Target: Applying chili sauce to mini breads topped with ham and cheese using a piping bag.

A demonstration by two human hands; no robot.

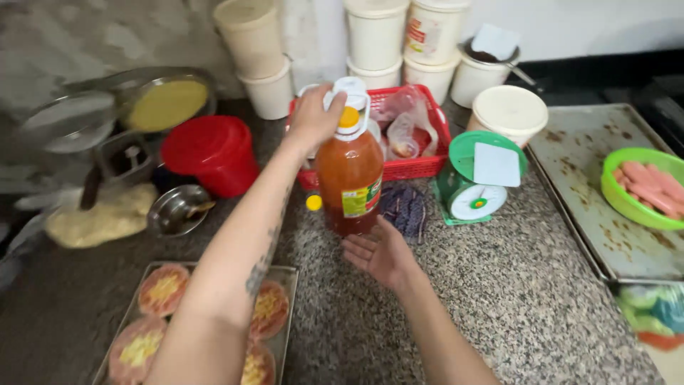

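A tall plastic bottle of orange-red sauce (349, 175) with a white handle and yellow cap stands on the speckled granite counter (513, 285). My left hand (313, 114) grips the white handle at its top. My right hand (381, 253) lies palm up, fingers apart, just below the bottle's base, holding nothing. A small yellow cap (313, 202) lies left of the bottle. A metal tray (285, 274) with several round topped bases sits under my left forearm.
Behind the bottle is a red basket (420, 167) with plastic bags. A green kitchen scale (477, 178) stands right, then a worn baking sheet (598, 185) bearing a green bowl of sausages (645, 185). White tubs (374, 36) line the wall; a red lidded container (210, 153) stands left.
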